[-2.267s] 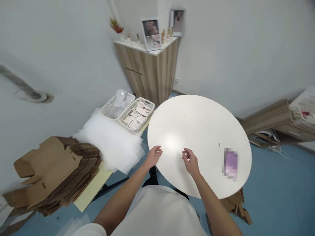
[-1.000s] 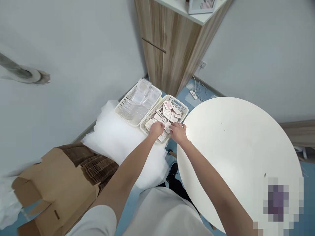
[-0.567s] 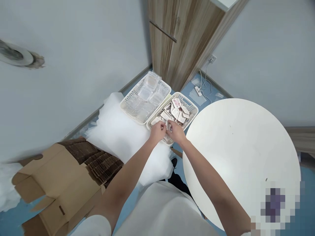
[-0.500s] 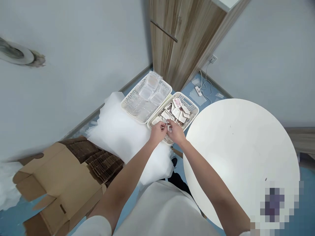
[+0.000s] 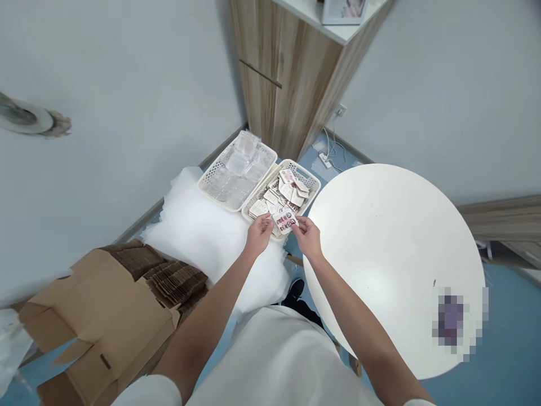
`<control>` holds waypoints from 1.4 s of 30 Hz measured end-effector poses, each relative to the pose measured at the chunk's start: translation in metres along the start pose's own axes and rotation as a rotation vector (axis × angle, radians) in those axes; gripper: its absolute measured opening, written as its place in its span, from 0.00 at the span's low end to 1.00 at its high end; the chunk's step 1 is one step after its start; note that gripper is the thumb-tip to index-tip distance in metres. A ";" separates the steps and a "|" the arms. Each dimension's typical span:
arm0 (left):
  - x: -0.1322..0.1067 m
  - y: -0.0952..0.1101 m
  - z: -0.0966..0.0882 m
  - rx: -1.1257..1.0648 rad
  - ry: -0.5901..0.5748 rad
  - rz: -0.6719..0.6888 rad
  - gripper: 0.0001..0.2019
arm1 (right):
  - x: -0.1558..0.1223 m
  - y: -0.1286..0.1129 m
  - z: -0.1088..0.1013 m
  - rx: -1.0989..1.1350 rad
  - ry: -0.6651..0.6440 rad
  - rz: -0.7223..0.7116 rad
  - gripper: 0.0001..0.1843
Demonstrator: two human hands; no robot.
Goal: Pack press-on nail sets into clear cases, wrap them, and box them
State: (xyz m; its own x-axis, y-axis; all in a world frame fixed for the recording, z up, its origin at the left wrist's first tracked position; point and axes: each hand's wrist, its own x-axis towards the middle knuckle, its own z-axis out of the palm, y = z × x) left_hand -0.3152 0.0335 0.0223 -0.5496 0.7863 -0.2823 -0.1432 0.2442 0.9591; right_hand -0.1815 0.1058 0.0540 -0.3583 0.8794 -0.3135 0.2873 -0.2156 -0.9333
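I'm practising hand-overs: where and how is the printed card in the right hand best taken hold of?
Probably pinch the printed card at its left end, coming from the left: it is flat, and the right hand holds its right end.

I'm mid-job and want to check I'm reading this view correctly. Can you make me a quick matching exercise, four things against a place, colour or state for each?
Things:
1. Card
2. Clear plastic boxes
3. Power strip
4. Table

Descriptions:
A. On the blue floor
B. White and round
C. Held by the right hand
D. Inside a basket

Pairs: 1-C, 2-D, 3-A, 4-B
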 end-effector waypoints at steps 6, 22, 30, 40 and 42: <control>-0.039 0.024 0.044 -0.121 -0.248 -0.052 0.16 | -0.061 0.001 -0.048 0.296 0.065 0.097 0.17; -0.155 0.041 0.196 0.117 -0.700 -0.022 0.15 | -0.210 0.056 -0.204 0.547 0.215 0.120 0.17; -0.192 0.036 0.232 0.054 -0.722 -0.168 0.12 | -0.237 0.076 -0.246 0.613 0.267 0.050 0.18; -0.227 0.018 0.239 0.093 -0.740 -0.230 0.10 | -0.244 0.087 -0.268 0.556 0.361 -0.006 0.15; -0.229 0.019 0.236 0.118 -0.765 -0.191 0.11 | -0.244 0.085 -0.276 0.509 0.321 -0.018 0.15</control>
State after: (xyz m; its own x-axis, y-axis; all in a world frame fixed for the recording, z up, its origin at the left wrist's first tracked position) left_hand 0.0022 -0.0077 0.0997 0.1996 0.8856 -0.4195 -0.0664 0.4393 0.8959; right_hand 0.1759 -0.0097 0.0999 -0.0499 0.9519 -0.3024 -0.2061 -0.3060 -0.9294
